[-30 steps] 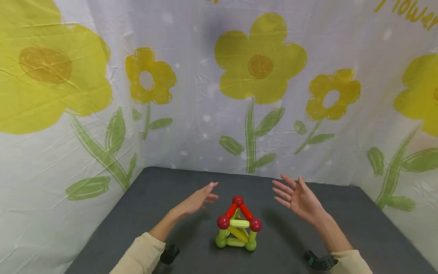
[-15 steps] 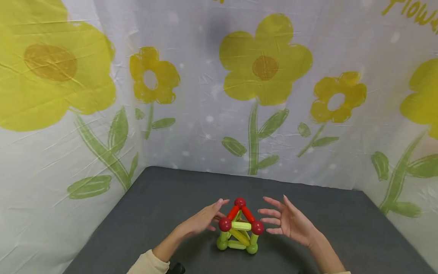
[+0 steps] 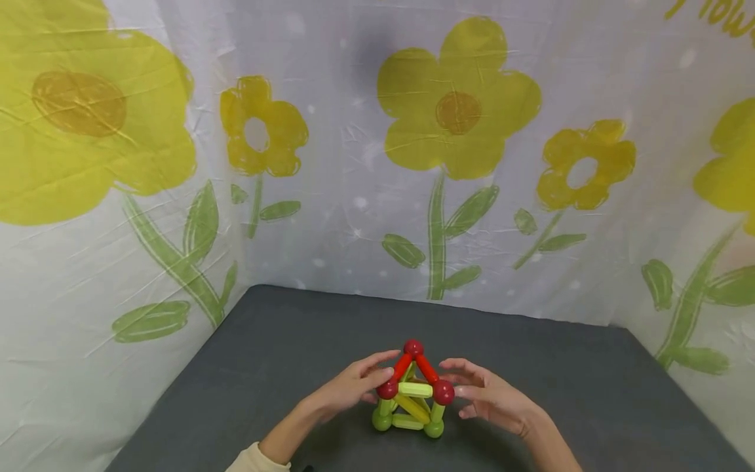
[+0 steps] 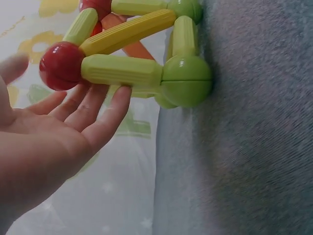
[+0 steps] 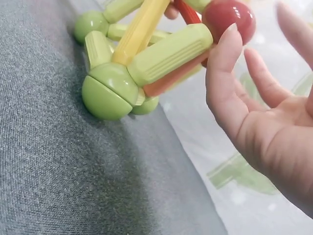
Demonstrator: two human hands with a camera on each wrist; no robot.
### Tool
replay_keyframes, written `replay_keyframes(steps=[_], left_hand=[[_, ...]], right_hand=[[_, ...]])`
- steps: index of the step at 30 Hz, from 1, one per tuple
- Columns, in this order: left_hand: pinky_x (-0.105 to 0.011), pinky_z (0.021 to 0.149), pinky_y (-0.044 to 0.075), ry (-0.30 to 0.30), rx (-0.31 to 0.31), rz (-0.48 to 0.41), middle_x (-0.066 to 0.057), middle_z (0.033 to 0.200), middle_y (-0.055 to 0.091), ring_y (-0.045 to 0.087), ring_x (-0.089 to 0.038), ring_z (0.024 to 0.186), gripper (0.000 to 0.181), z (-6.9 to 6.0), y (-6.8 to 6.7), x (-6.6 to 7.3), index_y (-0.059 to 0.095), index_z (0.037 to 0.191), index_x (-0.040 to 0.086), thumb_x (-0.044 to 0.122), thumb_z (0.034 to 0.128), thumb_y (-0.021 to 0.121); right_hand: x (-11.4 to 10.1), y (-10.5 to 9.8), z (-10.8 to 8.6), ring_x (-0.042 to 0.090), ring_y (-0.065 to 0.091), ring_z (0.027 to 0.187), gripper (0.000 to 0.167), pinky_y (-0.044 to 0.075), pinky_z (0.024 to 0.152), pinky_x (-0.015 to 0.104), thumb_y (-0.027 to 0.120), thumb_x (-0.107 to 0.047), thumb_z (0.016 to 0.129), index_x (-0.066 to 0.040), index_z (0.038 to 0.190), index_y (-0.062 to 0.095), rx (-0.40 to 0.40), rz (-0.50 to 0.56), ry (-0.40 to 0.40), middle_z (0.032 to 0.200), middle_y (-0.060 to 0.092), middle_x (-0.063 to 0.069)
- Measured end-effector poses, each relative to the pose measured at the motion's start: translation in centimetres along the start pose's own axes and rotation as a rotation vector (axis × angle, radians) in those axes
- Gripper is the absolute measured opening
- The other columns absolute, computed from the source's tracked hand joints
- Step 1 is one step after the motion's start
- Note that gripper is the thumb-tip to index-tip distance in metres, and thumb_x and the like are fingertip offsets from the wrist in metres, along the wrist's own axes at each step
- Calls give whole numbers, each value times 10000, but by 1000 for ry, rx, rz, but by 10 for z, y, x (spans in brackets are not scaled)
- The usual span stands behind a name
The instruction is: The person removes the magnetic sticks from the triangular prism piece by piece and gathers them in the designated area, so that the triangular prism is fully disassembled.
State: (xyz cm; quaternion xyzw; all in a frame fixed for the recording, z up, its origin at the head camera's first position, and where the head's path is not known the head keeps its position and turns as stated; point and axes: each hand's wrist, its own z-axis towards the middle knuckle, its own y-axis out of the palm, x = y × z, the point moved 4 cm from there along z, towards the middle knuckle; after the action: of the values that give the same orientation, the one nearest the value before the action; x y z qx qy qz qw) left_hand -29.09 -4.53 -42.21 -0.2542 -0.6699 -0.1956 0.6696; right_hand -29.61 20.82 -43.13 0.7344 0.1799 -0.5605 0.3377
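Note:
A house-shaped model of magnetic rods and balls (image 3: pixel 415 390) stands upright on the table, with green balls at its base and red balls above. Light green rods, a yellow diagonal rod (image 4: pixel 128 32) and red roof rods join them. On its left side is my left hand (image 3: pixel 347 388), the fingertips at a light green upright rod (image 4: pixel 121 70) and the thumb apart from the red ball (image 4: pixel 61 65). My right hand (image 3: pixel 498 398) is at the right side, fingers loosely bent, one fingertip at or very near the red ball (image 5: pixel 230 20).
The model rests on a dark grey cloth-covered table (image 3: pixel 318 321). Behind and beside it hang white curtains (image 3: pixel 342 249) printed with yellow flowers (image 3: pixel 457 72) and green leaves.
Both hands have come down and inward from either side to the model. Around one second ago they were held apart, above the table. The model has stayed in place.

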Motion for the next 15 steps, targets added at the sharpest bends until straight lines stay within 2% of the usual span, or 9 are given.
replay_keyframes(steps=[4,10,15], left_hand=[[-403,853,489,37,0,11,-104,1213,595,595,-237,1040,611,-1,1,-3,339,1482,107,243,954,616],[-320,795,504,131,54,59,-98,1181,595,598,-217,999,579,1,-2,-6,424,1439,93,195,921,663],[-348,796,513,130,100,67,-103,1196,599,608,-212,1003,560,4,-8,-10,463,1416,92,218,913,673]], right_hand=[[3,0,5,248,536,1048,414,484,818,350,596,-91,941,-83,1323,438,59,-122,9,1299,474,122],[1,-2,15,225,568,1021,309,491,850,344,601,-86,944,-81,1242,517,75,-158,-49,1235,508,118],[-2,-2,21,231,578,1055,285,481,885,365,606,-82,942,-91,1221,546,91,-183,-84,1217,525,101]])
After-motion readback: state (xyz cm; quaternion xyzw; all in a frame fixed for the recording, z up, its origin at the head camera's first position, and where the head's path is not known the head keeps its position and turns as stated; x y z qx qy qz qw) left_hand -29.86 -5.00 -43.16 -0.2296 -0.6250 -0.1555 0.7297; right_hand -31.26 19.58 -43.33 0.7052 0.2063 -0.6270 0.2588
